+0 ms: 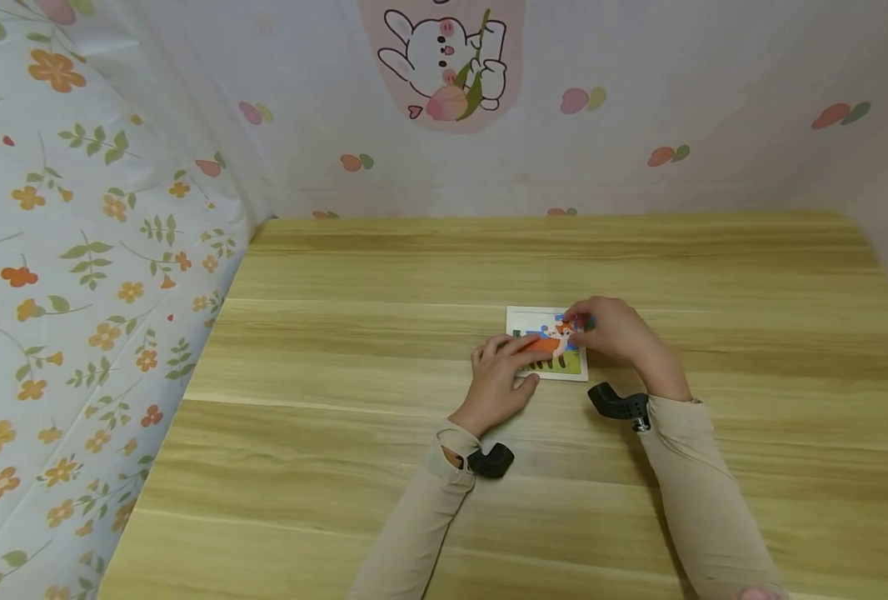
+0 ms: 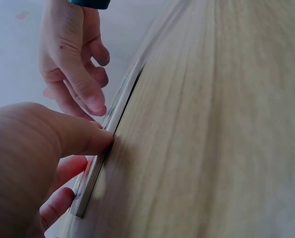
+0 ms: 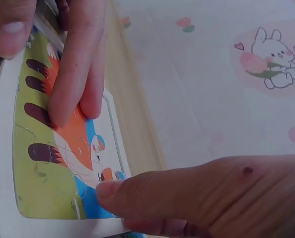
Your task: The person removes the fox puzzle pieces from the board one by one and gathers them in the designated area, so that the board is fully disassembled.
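Observation:
A jigsaw puzzle (image 1: 556,363) in a white frame lies on the table, its picture an orange fox-like animal with dark legs on green ground. My left hand (image 1: 498,379) rests on its left part, fingers stretched over the orange body. In the left wrist view, the left thumb (image 2: 95,138) touches the frame's edge. At the upper right corner, my right hand (image 1: 620,333) has its thumb and fingers bent around a small puzzle piece (image 1: 566,329) at the animal's head. The right thumb (image 3: 110,189) touches the picture beside a blue area; the other right fingertips are mostly hidden.
The wood-grain table (image 1: 324,350) extends around the puzzle. Behind it hangs a pale curtain (image 1: 294,158) with a rabbit print, and a floral cloth (image 1: 114,292) covers the left side. A black wrist camera mount (image 1: 616,404) sits on the right wrist, another mount (image 1: 492,461) on the left.

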The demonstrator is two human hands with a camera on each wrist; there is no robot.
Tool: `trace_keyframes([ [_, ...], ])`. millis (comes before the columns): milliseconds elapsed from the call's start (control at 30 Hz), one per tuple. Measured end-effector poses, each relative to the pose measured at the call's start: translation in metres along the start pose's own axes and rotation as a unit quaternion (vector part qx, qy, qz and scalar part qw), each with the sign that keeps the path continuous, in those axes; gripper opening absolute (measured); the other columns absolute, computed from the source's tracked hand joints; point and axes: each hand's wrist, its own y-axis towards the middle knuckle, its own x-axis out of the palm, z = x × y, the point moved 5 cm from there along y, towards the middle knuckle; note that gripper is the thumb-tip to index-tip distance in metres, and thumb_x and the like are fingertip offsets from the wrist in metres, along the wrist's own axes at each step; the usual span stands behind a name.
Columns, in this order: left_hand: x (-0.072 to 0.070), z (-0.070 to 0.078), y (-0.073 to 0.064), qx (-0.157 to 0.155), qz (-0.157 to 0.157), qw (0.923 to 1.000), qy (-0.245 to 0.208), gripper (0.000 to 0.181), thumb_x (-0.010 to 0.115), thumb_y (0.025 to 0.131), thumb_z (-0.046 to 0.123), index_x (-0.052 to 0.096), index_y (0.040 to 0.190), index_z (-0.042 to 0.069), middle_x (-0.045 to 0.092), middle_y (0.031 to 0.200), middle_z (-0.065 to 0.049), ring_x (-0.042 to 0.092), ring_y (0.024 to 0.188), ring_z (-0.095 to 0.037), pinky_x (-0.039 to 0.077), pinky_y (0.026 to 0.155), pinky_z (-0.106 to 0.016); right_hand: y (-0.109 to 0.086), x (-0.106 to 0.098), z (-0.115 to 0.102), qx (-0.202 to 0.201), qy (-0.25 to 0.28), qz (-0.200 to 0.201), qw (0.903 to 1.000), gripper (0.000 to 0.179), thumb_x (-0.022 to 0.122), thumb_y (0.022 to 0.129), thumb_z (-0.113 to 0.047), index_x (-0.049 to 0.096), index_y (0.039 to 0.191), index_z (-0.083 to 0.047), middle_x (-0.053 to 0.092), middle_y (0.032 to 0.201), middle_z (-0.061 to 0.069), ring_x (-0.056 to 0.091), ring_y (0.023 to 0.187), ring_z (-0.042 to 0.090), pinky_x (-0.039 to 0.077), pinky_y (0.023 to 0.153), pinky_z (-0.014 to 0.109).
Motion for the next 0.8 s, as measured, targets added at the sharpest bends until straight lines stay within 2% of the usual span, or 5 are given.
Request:
trace_keyframes([
  [100,-0.0005,-0.0001,-0.0011,-0.003,-0.001,1.0,0.002,0.033,0.058,0.089,0.017,0.065,0.12,0.024,0.045,0.14,0.003,0.035,0.122,-0.021,0.021,0.095,-0.046,0.0016,0.0036,0.0015,0.009,-0.007,-0.008,0.9999,0.031,0.07,0.079,-0.005,0.063,0.108,0.005,0.057,0.081,0.011,0.049,0.071,0.024,0.039,0.064,0.037],
  [233,-0.0005,0.0002,-0.0008,-0.004,-0.002,1.0,-0.001,0.033,0.058,0.089,0.017,0.064,0.12,0.024,0.045,0.139,0.003,0.034,0.122,-0.021,0.021,0.096,-0.046,0.002,0.0049,0.0027,0.018,-0.014,0.0,0.9998,0.034,0.07,0.078,-0.004,0.062,0.11,0.005,0.054,0.078,0.011,0.046,0.067,0.023,0.036,0.06,0.034],
  [800,0.0003,-0.0012,-0.0002,-0.005,-0.008,1.0,-0.002,0.032,0.059,0.09,0.018,0.064,0.12,0.024,0.044,0.14,0.002,0.034,0.123,-0.023,0.021,0.094,-0.046,0.0021,0.0089,0.0065,0.025,-0.009,0.001,0.9996,0.036,0.068,0.08,-0.003,0.06,0.114,0.003,0.054,0.079,0.01,0.047,0.068,0.023,0.037,0.061,0.034],
])
